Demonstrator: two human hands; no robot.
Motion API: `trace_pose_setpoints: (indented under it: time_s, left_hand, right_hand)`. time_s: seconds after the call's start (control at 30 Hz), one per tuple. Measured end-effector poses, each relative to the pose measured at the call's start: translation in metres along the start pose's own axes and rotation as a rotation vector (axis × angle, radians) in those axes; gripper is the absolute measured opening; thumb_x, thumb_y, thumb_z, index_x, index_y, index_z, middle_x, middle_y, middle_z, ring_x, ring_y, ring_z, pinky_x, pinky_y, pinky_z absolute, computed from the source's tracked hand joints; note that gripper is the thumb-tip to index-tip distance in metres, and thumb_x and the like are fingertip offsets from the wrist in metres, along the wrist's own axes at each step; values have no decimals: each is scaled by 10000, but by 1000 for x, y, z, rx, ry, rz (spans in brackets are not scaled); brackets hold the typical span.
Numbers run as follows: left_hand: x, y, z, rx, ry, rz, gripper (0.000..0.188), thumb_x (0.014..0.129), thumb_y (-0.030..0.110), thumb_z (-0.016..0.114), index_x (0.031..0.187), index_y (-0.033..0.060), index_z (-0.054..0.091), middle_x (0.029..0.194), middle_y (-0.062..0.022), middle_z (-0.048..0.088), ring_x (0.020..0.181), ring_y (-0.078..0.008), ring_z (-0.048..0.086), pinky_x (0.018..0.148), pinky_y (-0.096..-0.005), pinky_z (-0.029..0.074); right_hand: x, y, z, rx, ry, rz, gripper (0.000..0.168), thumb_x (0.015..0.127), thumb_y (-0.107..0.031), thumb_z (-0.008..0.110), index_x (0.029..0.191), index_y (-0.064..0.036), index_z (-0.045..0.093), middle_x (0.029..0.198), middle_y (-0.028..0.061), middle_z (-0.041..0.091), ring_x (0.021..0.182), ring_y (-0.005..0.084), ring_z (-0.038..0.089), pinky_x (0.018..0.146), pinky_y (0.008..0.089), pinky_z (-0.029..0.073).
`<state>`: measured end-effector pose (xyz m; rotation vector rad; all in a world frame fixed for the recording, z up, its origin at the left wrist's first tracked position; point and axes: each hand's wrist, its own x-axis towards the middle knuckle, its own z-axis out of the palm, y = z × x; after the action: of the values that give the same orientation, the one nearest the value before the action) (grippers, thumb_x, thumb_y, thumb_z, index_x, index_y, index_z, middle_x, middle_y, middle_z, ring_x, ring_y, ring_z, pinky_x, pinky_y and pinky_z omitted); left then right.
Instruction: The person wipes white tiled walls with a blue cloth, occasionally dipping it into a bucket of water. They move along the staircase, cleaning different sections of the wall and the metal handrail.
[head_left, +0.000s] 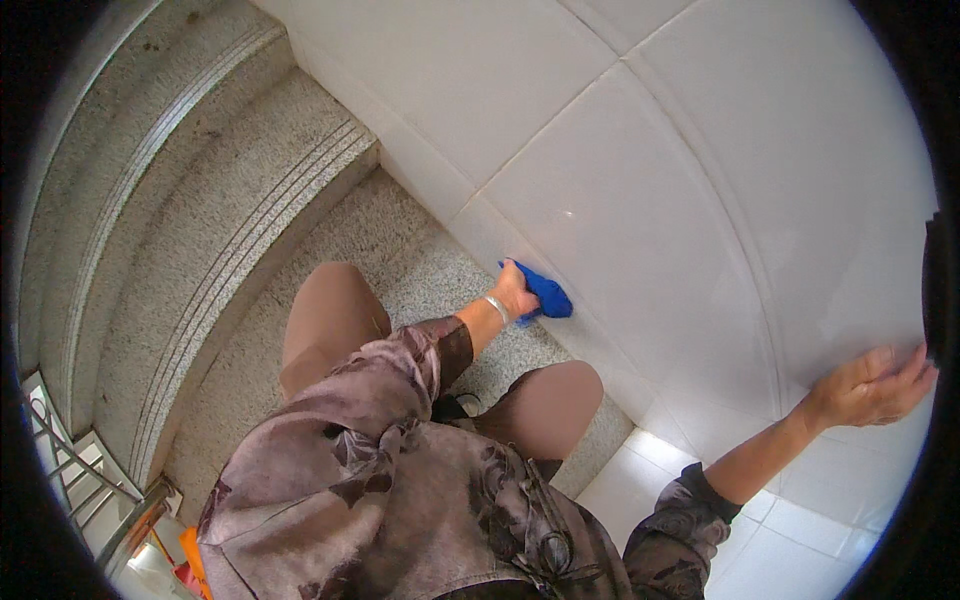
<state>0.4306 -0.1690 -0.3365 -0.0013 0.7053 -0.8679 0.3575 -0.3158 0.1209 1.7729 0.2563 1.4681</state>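
My left hand (514, 291) grips a bunched blue cloth (551, 295). The cloth touches the low tiled edging (491, 225) where the wall meets the speckled stone step (420, 251). A pale bracelet (496, 309) circles that wrist. Off to the right, my right hand (870, 386) is raised beside the glossy white tiled wall (675, 247). Its fingertips reach a dark shape (932, 292) at the picture's rim, and whether they hold it cannot be made out. My bent knees (337, 315) are on either side of my left forearm.
Curved stone stairs (225, 217) with grooved edges rise on the left. A metal railing (82, 465) stands at lower left, near an orange item (193, 559) partly cut off by my clothing. White floor tiles (637, 480) lie below the step at lower right.
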Motion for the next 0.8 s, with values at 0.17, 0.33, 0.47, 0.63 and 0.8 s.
trace_pose_setpoints:
  time_s: [0.17,0.33,0.47,0.63,0.8]
  left_hand:
    - [-69,-31,67,376,-66,501,703,936,482,281,1416,29,37,1489,-139,26,1358,-316,100,1092,-433,136]
    - [-78,37,99,906,360,1356,663,949,317,357,1407,-17,14,1467,-232,-48,1368,-340,14,1100,-385,79]
    - [-87,67,114,988,350,1564,646,906,236,420,1390,-52,105,1462,-246,23,1359,-369,48,1101,-396,82]
    - [-119,24,140,1724,6,2043,674,863,304,495,1387,-12,215,1475,-213,47,1354,-400,51,1077,-482,88]
    - [-187,50,246,1692,-199,2487,562,802,288,565,1302,76,420,1401,-192,305,1293,-407,266,1041,-492,210]
  right_hand:
    - [-4,1,-6,-31,-30,37,367,908,-263,452,1233,-104,514,1303,122,438,1210,259,388,1006,376,289]
    - [4,-3,-4,29,-11,42,376,900,-241,454,1242,-91,505,1317,137,425,1239,268,366,1019,385,276]
    - [8,-6,-6,26,-31,58,379,900,-215,450,1249,-75,491,1327,153,412,1242,281,365,1023,398,273]
    - [3,-1,-14,3,-36,97,378,906,-194,440,1260,-70,476,1354,152,385,1253,290,362,1029,415,264]
    - [4,-3,-14,16,-34,92,378,913,-188,432,1271,-69,463,1364,147,377,1264,290,356,1038,428,247]
